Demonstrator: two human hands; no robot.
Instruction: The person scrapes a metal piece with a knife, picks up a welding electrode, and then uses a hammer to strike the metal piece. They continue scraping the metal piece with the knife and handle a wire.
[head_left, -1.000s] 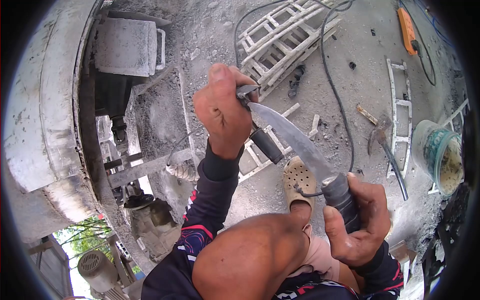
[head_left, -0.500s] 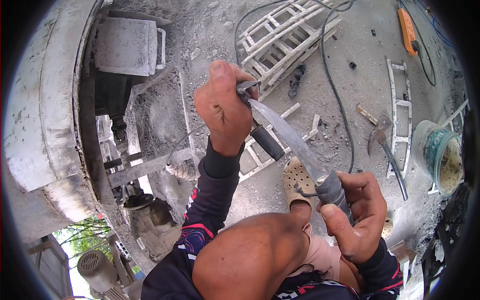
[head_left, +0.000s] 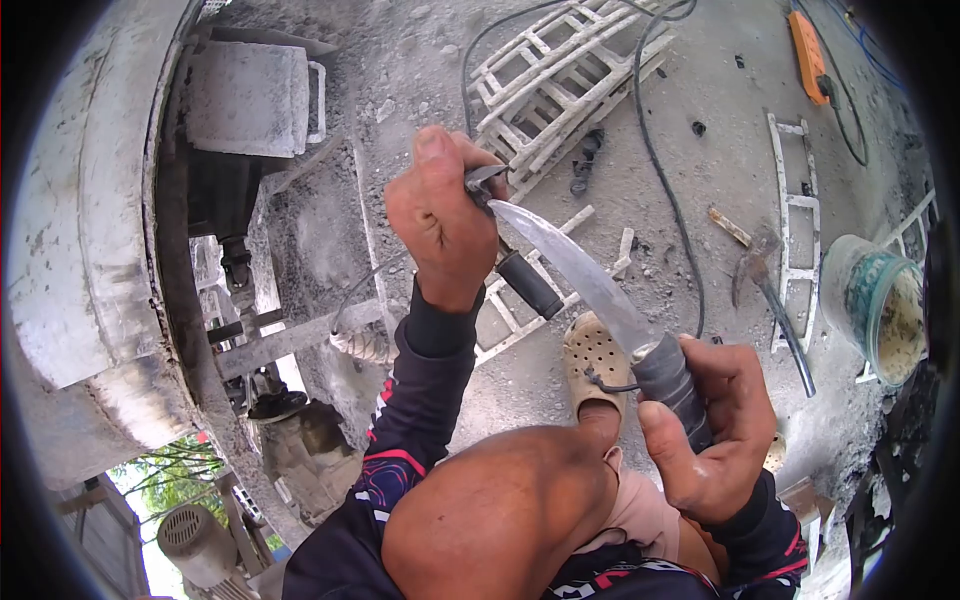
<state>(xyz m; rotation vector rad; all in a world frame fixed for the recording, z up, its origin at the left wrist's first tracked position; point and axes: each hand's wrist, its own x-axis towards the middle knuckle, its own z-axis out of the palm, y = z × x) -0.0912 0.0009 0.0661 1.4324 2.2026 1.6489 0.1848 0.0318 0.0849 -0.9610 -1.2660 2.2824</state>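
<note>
A curved knife (head_left: 570, 260) with a worn grey blade runs diagonally between my two hands. Its thick handle, wrapped in black tape, rests in my right hand (head_left: 715, 430), thumb on one side and fingers curled on the other. My left hand (head_left: 445, 215) is closed around a small dark piece (head_left: 482, 186) at the blade's tip; part of that piece is hidden by the fingers. Below my left hand is a black cylindrical grip (head_left: 530, 285), its other end out of sight. A thin dark strand sticks out beside the knife handle.
Ladder-like metal frames (head_left: 560, 75) lie on the dusty ground. On the right are a hammer (head_left: 785, 320), another frame (head_left: 798, 220) and a tilted bucket (head_left: 870, 310). A black cable (head_left: 660, 180) and an orange power strip (head_left: 808, 55) lie farther off. Machinery (head_left: 110, 220) stands at the left.
The view has shifted slightly. The thumb of my right hand is a little farther from the knife handle; my left hand keeps its hold near the tip.
</note>
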